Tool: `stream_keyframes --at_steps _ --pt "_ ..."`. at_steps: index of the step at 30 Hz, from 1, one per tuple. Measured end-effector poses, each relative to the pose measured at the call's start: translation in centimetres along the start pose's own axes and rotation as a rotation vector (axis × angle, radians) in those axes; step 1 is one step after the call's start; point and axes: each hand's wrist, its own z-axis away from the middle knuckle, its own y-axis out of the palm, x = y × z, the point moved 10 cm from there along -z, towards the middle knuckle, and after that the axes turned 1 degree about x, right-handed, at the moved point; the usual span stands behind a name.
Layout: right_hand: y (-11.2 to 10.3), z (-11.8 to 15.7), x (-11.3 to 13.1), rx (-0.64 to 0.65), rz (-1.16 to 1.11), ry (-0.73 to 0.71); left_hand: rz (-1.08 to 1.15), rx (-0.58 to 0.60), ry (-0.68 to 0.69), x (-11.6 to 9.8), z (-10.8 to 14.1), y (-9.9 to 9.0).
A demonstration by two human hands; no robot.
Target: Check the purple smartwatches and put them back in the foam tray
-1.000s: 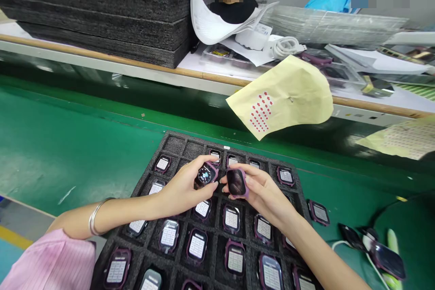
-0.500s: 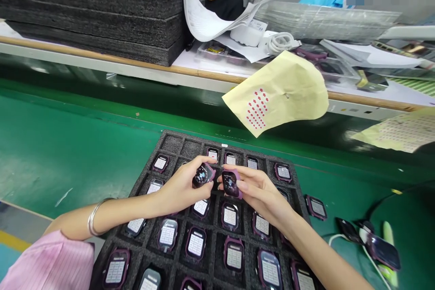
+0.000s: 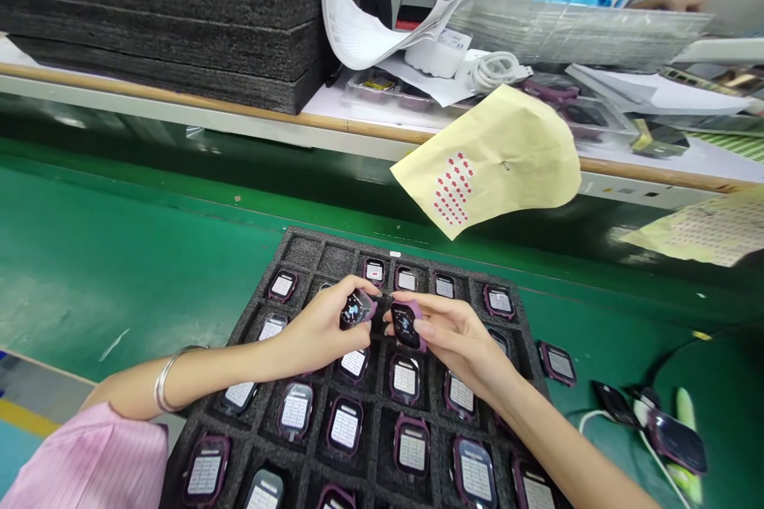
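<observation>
Over the black foam tray (image 3: 371,431), my left hand (image 3: 327,326) grips a purple-framed smartwatch (image 3: 356,308) between thumb and fingers, its dark face lit with a dial. A second smartwatch (image 3: 406,324), also purple with a lit dial, is pinched in my right hand (image 3: 457,334). The two watch bodies have no straps in sight and are held side by side, a small gap apart. Beneath them, the tray's square pockets carry several more watches, such as a purple one (image 3: 411,445), with pale lists on their screens. My forearms cover part of the tray.
On the green table (image 3: 119,286), right of the tray, lie a loose watch (image 3: 557,363) and a dark device (image 3: 677,441) by white and black cables. A shelf edge (image 3: 239,107) runs behind, bearing stacked black foam (image 3: 179,24) and papers. A yellow sheet (image 3: 501,159) hangs down. People are beyond.
Both hands keep their watches in nearly the same place, with the left watch turned slightly. Behind the shelf, the person in black has shifted left, partly behind the foam stack.
</observation>
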Motion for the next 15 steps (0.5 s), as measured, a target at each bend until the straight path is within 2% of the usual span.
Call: stream_keyframes --at_steps 5,9,15 --pt "0.06 0.03 0.45 0.009 -0.035 -0.034 0.013 -0.075 -0.024 0.32 -0.18 -1.22" --pt "0.04 0.08 0.28 0.021 -0.054 -0.022 0.038 -0.021 -0.023 0.13 -0.1 -0.75" --pt "0.23 0.15 0.25 0.044 -0.093 -0.011 0.031 -0.006 -0.023 0.07 0.05 -0.5"
